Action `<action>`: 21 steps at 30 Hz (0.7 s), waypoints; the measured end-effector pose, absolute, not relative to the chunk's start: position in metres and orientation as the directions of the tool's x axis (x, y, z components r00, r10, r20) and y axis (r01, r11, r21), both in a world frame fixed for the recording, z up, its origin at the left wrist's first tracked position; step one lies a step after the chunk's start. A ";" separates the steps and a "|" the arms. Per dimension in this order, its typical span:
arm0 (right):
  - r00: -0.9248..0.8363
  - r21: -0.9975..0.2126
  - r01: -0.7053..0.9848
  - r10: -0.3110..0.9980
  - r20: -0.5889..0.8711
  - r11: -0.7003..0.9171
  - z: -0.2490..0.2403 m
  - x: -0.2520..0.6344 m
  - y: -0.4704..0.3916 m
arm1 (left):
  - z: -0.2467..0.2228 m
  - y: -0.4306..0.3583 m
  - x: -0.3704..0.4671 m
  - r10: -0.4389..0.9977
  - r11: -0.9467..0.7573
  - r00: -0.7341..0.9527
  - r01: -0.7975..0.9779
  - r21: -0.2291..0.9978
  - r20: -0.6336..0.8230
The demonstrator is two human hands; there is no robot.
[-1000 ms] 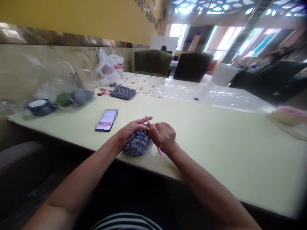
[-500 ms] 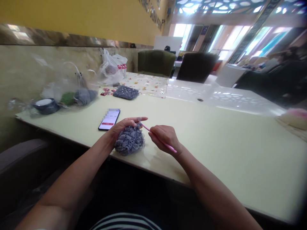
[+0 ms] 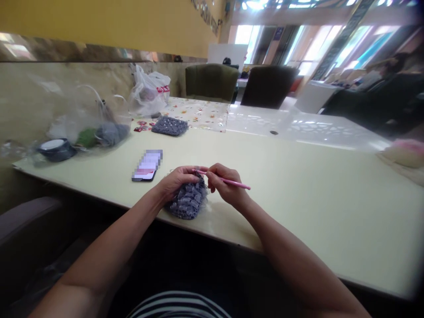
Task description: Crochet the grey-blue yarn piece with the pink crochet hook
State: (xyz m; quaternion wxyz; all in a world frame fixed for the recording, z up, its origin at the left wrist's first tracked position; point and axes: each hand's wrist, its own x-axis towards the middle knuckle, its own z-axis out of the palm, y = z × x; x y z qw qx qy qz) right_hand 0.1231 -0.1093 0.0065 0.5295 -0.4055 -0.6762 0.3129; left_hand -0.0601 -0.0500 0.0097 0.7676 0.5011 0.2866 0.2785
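Near the table's front edge, my left hand [image 3: 178, 181] pinches the top of a grey-blue ruffled crochet piece [image 3: 188, 201], which hangs down to the tabletop. My right hand [image 3: 225, 181] is closed around a pink crochet hook [image 3: 236, 182]. The hook's tip lies at the upper edge of the crochet piece, right by my left fingers. Some of those fingers are hidden behind the work, and the stitch at the tip is too small to make out. A phone [image 3: 147, 165] rests on the table, left of my left hand.
A flat grey crochet piece [image 3: 170, 126] lies farther back beside small red packets [image 3: 142, 126]. Along the wall stand a clear bag [image 3: 109, 119], a dark roll [image 3: 57, 149] and a white plastic bag [image 3: 150, 92]. A pale, pink-topped item [image 3: 406, 152] sits at the right.
My right hand has moved closer to my left, and the hook now lies flatter across the work. The crochet piece has turned and shifted slightly right.
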 end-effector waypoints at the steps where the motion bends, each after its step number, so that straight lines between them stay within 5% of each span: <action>1: -0.104 -0.825 0.255 0.862 0.496 0.505 0.005 0.123 -0.108 | 0.009 -0.051 -0.059 0.720 0.320 0.679 -0.142 0.937 -0.143; 6: -0.160 -0.594 0.513 0.748 0.644 0.620 -0.001 0.128 -0.100 | 0.008 -0.054 -0.051 0.789 0.179 0.611 -0.125 0.976 -0.067; 12: -0.279 -0.360 0.726 0.730 0.624 0.585 -0.010 0.139 -0.090 | 0.005 -0.056 -0.042 0.773 -0.028 0.634 0.027 0.999 0.005; 21: -0.237 -0.331 0.774 0.732 0.639 0.539 -0.008 0.140 -0.089 | 0.016 -0.056 -0.058 0.771 -0.313 0.635 0.302 0.900 0.055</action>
